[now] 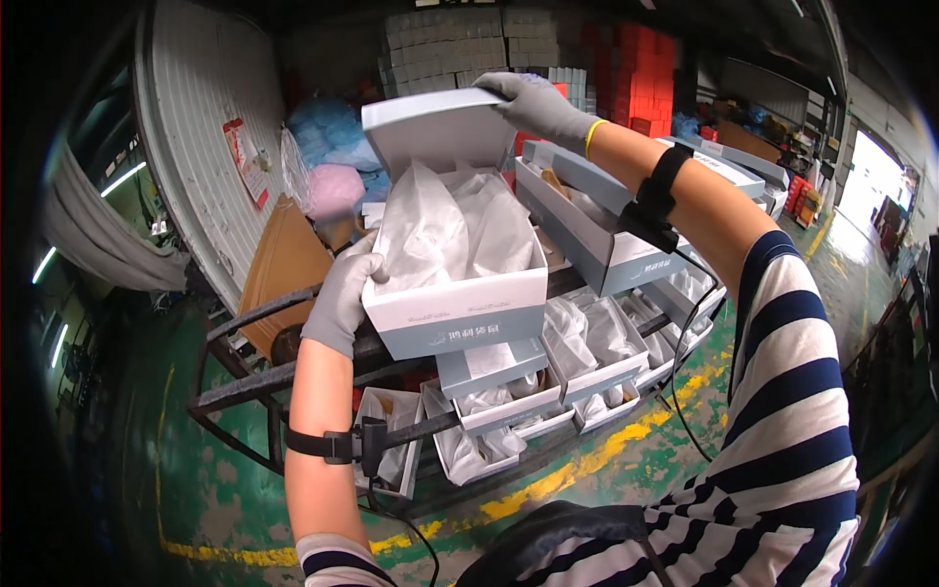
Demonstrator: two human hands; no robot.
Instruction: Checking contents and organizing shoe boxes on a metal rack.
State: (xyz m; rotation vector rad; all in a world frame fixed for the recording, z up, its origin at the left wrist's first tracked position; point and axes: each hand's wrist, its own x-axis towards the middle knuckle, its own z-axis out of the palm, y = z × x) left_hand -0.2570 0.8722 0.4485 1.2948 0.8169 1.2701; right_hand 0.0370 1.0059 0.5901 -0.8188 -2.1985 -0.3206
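Lid-handling step, apparently: atop the metal rack (245,389), your left hand (342,293) grips the box (460,315), your right hand (553,110) pinches its raised lid (440,134), and the next move calls for keeping white paper (427,235) inside.

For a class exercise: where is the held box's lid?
In the head view's upper centre, the lid stands raised behind white paper, its right corner in the right hand.

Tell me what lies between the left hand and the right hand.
In the head view, the white paper and raised lid of the open box lie there.
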